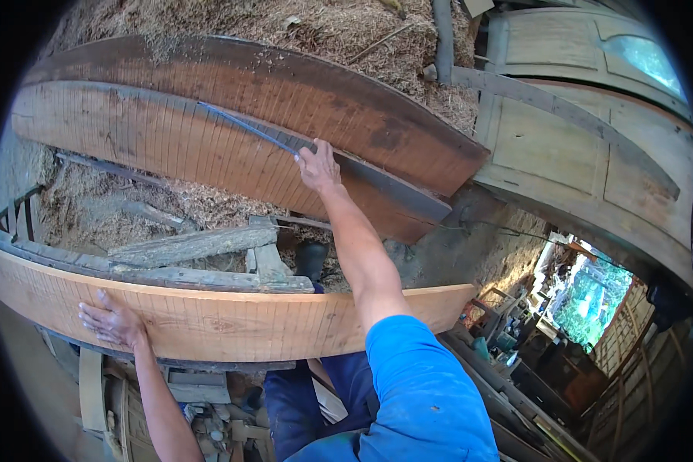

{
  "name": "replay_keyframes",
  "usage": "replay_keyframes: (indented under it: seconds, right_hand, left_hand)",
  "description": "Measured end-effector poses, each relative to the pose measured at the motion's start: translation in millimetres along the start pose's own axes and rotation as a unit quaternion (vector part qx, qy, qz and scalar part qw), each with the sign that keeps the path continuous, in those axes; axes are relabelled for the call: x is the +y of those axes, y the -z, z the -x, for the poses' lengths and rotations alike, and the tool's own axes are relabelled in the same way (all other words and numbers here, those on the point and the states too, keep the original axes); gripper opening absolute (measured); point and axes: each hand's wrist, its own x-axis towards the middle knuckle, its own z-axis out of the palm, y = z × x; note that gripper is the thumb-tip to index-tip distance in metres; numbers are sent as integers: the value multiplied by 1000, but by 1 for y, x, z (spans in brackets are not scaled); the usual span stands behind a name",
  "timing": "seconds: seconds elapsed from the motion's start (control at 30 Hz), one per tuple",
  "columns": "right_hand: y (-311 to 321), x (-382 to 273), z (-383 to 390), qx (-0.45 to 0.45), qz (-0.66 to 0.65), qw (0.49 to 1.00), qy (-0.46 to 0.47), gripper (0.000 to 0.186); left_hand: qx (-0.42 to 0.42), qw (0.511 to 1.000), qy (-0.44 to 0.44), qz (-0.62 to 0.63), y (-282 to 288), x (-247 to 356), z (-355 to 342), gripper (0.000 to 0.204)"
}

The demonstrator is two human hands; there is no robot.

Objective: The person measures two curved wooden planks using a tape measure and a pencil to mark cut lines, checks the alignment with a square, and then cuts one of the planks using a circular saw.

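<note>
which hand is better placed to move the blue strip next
Likely the right hand: it holds the near end of the blue strip, while the left hand lies against the pale plank.

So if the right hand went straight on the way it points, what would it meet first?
Probably the reddish-brown curved board just beyond the right hand, though depth is unclear here: it might pass above that board instead.

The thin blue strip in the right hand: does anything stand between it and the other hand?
Yes, seen from above: between the left hand, spread on the near plank, and the thin blue strip lie a weathered beam, a rough wooden slab and part of the far plank.
</note>
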Motion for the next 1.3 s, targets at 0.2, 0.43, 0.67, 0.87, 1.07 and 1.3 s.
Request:
replay_keyframes:
  seconds: [0.2,0.43,0.67,0.87,1.07,1.3]
  right_hand:
    - [9,-1,6,-24,3,1000,3,27]
    - [25,8,-17,-93,33,995,-5,27]
    - [43,139,30,50,-515,835,-189,22]
    - [54,347,133,216,-392,801,-398,28]
    - [38,417,164,216,-372,792,-433,30]
    - [14,396,139,174,-567,705,-389,20]
  left_hand:
    - [-5,1000,13,-10,-4,-3,-1,78]
    - [11,1000,-4,8,-12,-5,-2,79]
    - [-12,1000,-1,3,-4,-8,-9,79]
    - [-36,999,12,10,-9,-19,-19,81]
    - [-53,997,-18,46,-33,-35,-25,85]
    - [-26,996,-57,57,-33,-76,-46,74]
